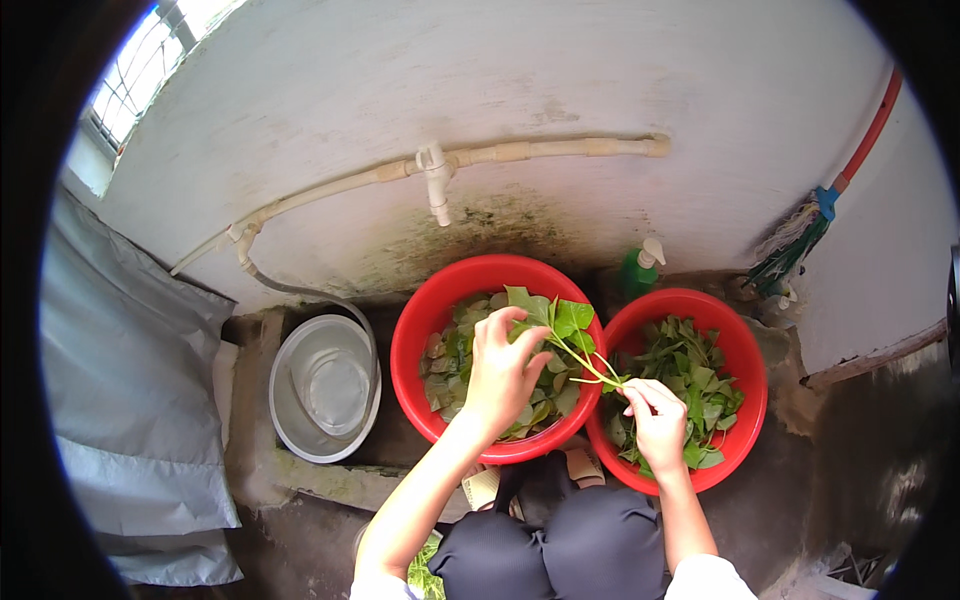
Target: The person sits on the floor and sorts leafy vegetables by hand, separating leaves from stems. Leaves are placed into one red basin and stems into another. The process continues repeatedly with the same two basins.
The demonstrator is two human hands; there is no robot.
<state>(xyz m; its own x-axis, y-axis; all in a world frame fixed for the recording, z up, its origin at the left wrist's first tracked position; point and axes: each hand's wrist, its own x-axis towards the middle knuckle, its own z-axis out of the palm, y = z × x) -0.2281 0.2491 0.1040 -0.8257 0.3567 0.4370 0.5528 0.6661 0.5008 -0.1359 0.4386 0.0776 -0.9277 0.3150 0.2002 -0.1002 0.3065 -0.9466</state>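
Between the fingertips of my right hand point(658, 424) is the stem end of a green leafy sprig point(592, 364), held over the place where two red plastic basins meet. Its leaves point up and left toward my left hand point(504, 367), whose fingers are curved and apart beside them, with nothing seen in its grip. Below my left hand, the larger red basin point(411, 300) contains many loose green leaves point(457, 375) that look wet. Leafy stems point(697, 382) are heaped in the smaller red basin point(754, 360), under my right hand.
A pale basin point(279, 405) at the left has a grey hose point(369, 330) running into it. A plastic tap point(435, 184) juts from the wall pipe above. Behind the basins stands a green pump bottle point(637, 274). A mop point(799, 232) leans at right; a grey curtain point(135, 375) hangs at left.
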